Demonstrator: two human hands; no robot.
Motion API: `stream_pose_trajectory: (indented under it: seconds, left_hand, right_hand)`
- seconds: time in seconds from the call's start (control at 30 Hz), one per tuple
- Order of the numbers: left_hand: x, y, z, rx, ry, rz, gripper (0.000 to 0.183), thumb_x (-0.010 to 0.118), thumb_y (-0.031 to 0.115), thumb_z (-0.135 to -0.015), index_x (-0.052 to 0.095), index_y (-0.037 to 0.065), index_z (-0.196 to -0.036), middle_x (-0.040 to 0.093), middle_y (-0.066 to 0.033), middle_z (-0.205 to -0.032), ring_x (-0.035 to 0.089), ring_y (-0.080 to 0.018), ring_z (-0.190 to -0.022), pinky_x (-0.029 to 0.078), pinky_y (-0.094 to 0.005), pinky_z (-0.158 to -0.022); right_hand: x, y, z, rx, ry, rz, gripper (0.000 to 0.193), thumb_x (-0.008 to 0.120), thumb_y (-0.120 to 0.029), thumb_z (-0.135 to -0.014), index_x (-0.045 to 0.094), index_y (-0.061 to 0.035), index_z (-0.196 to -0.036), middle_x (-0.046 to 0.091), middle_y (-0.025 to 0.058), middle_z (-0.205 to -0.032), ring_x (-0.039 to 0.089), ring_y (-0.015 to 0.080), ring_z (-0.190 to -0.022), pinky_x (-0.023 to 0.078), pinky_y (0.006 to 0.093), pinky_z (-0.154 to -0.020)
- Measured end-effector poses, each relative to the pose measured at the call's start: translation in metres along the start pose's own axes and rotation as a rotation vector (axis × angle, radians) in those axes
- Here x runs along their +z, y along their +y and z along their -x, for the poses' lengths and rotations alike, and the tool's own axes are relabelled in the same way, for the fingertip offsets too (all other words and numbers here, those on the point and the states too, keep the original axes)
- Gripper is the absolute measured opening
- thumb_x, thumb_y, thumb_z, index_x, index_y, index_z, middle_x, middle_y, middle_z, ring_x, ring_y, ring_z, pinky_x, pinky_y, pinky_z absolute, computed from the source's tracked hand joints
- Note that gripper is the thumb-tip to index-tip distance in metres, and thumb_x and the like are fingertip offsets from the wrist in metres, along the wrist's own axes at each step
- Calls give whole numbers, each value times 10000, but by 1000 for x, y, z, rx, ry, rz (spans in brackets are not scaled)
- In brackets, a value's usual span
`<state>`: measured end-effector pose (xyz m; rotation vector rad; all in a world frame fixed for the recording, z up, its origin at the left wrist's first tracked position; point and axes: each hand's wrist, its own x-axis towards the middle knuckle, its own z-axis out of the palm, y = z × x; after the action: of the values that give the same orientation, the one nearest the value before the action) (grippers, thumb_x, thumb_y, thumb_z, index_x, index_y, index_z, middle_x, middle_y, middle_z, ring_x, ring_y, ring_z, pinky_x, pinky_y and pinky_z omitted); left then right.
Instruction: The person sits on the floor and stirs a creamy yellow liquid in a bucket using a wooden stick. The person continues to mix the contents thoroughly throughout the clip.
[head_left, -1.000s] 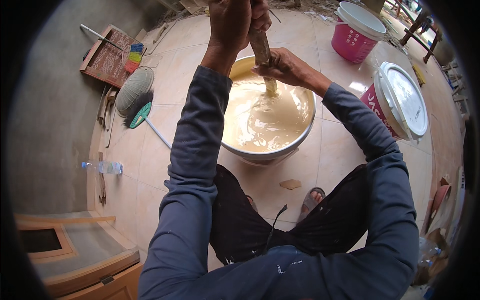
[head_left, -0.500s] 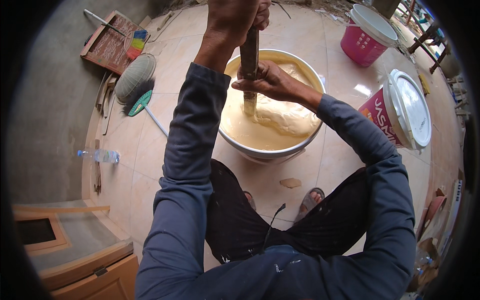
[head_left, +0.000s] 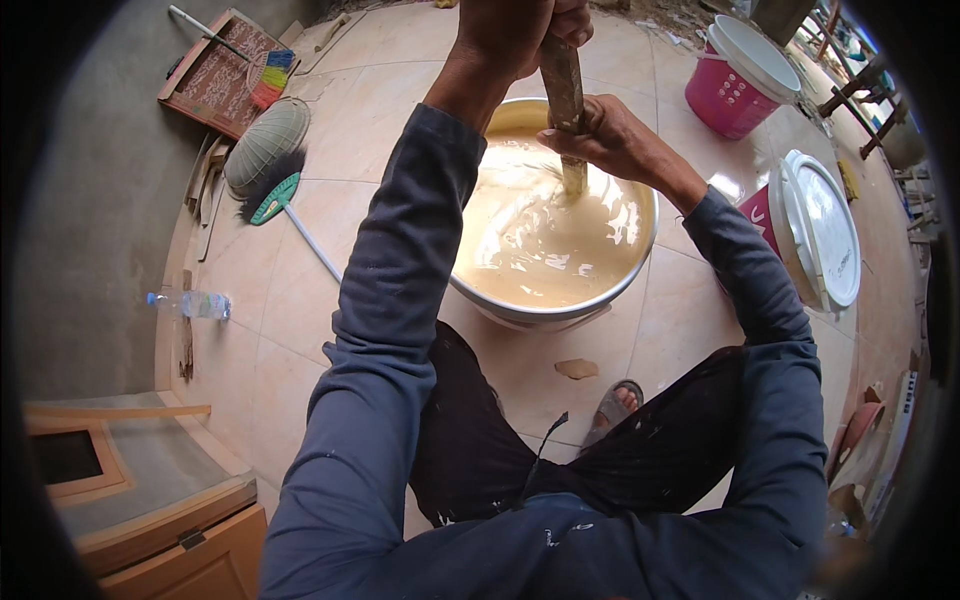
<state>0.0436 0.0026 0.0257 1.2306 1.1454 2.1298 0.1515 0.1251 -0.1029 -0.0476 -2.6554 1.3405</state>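
Observation:
A large round bucket (head_left: 540,318) stands on the floor before me, holding cream-coloured paint (head_left: 530,255) with a rippled, shiny surface. Into it, toward the right far side, reaches a flat wooden stick (head_left: 562,85), its lower end sunk in the paint. My left hand (head_left: 520,35) is closed around the stick's upper part, at the top edge of the picture. Lower down, just above the bucket, my right hand (head_left: 622,138) grips the same stick, thumb across its near side. The stick's top end is hidden by my left hand.
Two pink buckets stand at right: one open-looking (head_left: 735,85), one with a white lid (head_left: 825,230). Left lie a green-headed broom (head_left: 275,200), a woven domed hat (head_left: 268,145), a multicoloured brush (head_left: 272,78) and a plastic bottle (head_left: 195,305). A wooden cabinet (head_left: 180,550) is lower left.
Both hands have shifted right with the stick, which now enters the paint farther right and away from me. The thick fold of paint has spread into ripples.

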Motion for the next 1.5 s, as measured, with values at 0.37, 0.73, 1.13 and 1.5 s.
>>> stream_pose_trajectory:
  seconds: [0.37,0.73,1.13,1.5]
  left_hand:
    - [-21,17,14,-28,52,-113,559,688,631,-934,454,167,-728,415,59,-507,411,-63,-355,364,-245,-331]
    - [-11,19,4,117,94,-168,542,643,601,-976,483,163,-700,394,63,-484,382,-55,-356,342,-246,-337]
    - [-16,-12,-13,172,22,30,557,609,593,-1003,467,166,-674,383,57,-488,372,-63,-365,338,-259,-357]
    - [-73,7,-23,79,149,-168,588,637,677,-944,461,151,-749,409,44,-515,432,-95,-391,405,-283,-391]
  right_hand:
    - [68,-22,-14,-129,-89,-330,282,737,-307,-983,630,-62,-893,665,24,-787,626,127,-761,504,324,-713]
    - [45,3,-47,-165,101,-140,337,745,-350,-968,649,-28,-934,667,60,-772,604,158,-720,500,363,-711]
    - [11,5,-25,-53,168,123,353,772,-347,-943,624,-35,-874,629,63,-723,590,172,-663,487,377,-659]
    - [63,5,-86,-135,139,-117,316,762,-349,-957,641,-65,-889,651,40,-770,620,144,-728,500,351,-716]
